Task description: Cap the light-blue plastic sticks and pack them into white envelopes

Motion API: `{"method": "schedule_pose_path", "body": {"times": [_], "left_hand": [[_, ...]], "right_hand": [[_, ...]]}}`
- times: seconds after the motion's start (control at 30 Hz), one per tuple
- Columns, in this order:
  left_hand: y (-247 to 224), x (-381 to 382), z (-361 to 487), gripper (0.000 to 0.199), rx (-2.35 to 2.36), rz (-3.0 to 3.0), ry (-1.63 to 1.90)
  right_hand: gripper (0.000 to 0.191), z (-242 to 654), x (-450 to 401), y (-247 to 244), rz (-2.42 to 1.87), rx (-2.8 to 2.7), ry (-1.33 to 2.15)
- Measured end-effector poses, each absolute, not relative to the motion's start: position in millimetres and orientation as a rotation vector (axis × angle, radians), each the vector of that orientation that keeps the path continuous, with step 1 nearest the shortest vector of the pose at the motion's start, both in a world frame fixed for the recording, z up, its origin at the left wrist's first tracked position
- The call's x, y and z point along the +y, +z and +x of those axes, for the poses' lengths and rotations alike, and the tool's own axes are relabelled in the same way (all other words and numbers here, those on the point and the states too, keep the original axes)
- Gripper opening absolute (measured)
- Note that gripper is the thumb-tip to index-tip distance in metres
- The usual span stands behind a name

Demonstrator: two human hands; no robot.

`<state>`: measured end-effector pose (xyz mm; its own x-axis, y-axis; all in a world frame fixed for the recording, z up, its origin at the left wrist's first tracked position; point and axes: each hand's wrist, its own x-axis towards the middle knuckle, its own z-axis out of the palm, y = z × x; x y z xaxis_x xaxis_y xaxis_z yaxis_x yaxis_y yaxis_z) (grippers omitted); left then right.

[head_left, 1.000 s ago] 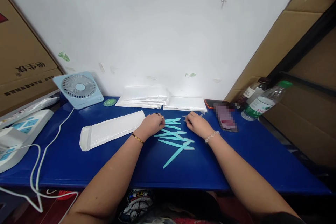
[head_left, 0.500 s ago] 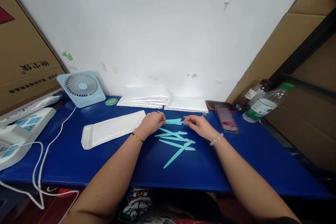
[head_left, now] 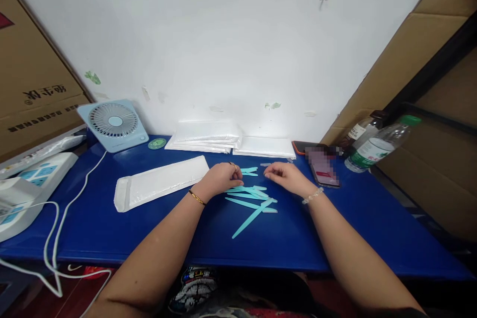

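Several turquoise sticks (head_left: 252,219) lie in a loose, crossing row on the blue surface (head_left: 298,243), between and just in front of the person's two hands, which stand well apart from each other. The left hand (head_left: 224,176) is curled over the left ends of the upper sticks; whether its fingers grip one cannot be told. The right hand (head_left: 286,176) hovers near their right ends, thumb and fingers bent; whether it pinches anything cannot be told either. Just beside its fingertips is a small clear piece (head_left: 266,164). A white envelope (head_left: 162,184) lies slanted next to the left hand. Farther back, near the wall (head_left: 238,49), are two piles of white envelopes (head_left: 206,136), with a phone (head_left: 323,169) to the right and a light blue fan (head_left: 115,121) to the left.
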<state>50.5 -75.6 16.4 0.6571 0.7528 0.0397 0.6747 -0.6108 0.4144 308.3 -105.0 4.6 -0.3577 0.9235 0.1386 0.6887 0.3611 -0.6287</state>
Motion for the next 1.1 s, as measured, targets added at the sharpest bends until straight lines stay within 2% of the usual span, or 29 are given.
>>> {"method": "schedule_pose_path", "body": {"times": [0.1, 0.23, 0.4, 0.53, 0.77, 1.1], "left_hand": [[10.9, -68.3, 48.0, 0.025, 1.313, 2.628, 0.445], [3.8, -59.6, 44.3, 0.020, 1.411, 2.651, 0.387], [4.0, -57.1, 44.1, 0.015, 1.400, 2.639, 0.358], [6.5, -59.0, 44.7, 0.018, 1.418, 2.671, 0.354], [6.5, -60.5, 45.8, 0.020, 1.429, 2.688, 0.352], [10.2, -61.6, 47.6, 0.019, 1.371, 2.576, 0.468]], "right_hand": [[0.018, 317.9, -92.3, -4.8, -1.486, -2.091, 0.282], [0.019, 315.2, -80.5, -16.9, -1.537, -2.158, 0.108], [0.007, 305.5, -81.1, -18.6, -1.587, -2.216, 0.106], [0.007, 304.6, -85.4, -15.3, -1.618, -2.237, 0.084], [0.007, 305.5, -91.5, -8.1, -1.515, -2.165, 0.291], [0.009, 299.2, -94.5, -2.7, -1.457, -2.166, 0.293]]}}
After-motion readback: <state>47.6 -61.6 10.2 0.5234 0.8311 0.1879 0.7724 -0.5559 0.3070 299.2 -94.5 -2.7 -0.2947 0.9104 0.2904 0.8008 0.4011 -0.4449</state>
